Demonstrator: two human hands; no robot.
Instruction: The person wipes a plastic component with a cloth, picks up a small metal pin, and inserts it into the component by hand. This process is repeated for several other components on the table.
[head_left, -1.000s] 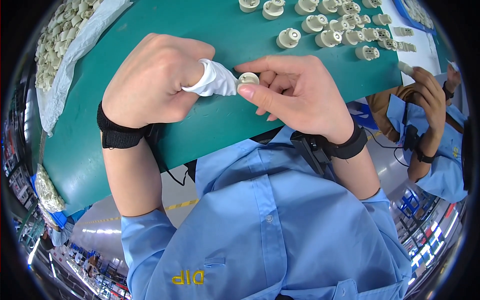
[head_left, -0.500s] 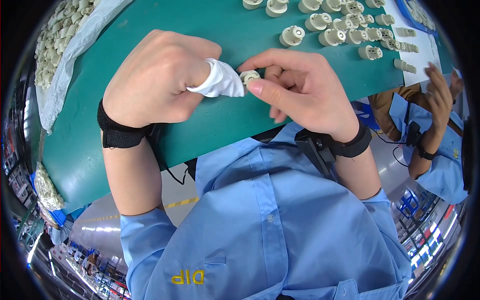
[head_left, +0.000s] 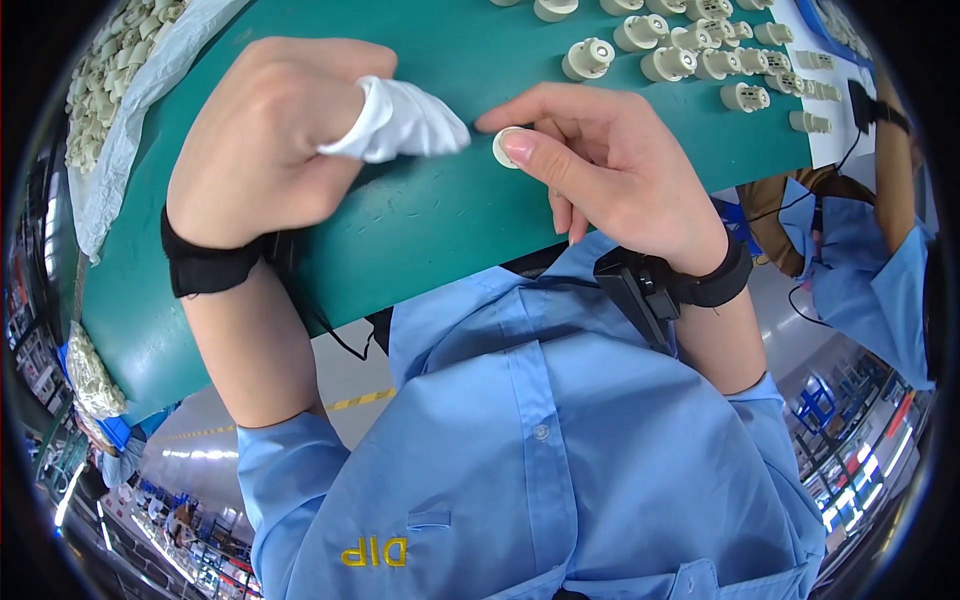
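My left hand (head_left: pixel 265 135) is curled with its back up, over the green table. A white cloth (head_left: pixel 405 120) sticks out from its thumb and finger side and covers the digits there. Whether a further small thing is inside the cloth is hidden. Just to the right, my right hand (head_left: pixel 625 170) pinches a small cream round plastic part (head_left: pixel 506 149) with the thumb pressed on its face. The index finger stretches out toward the cloth, and a gap separates the cloth from the part. Both wrists wear black straps.
Several cream cylindrical plastic parts (head_left: pixel 668 64) stand at the far right of the green table (head_left: pixel 420 240), some on white paper (head_left: pixel 826 145). A bag of loose cream parts (head_left: pixel 125 65) lies at the far left. Another person's arm (head_left: pixel 893 160) is at the right edge.
My left hand has drawn back to the left and slightly up with the white cloth, away from the cream part. My right hand keeps the part. The other person's arm has moved.
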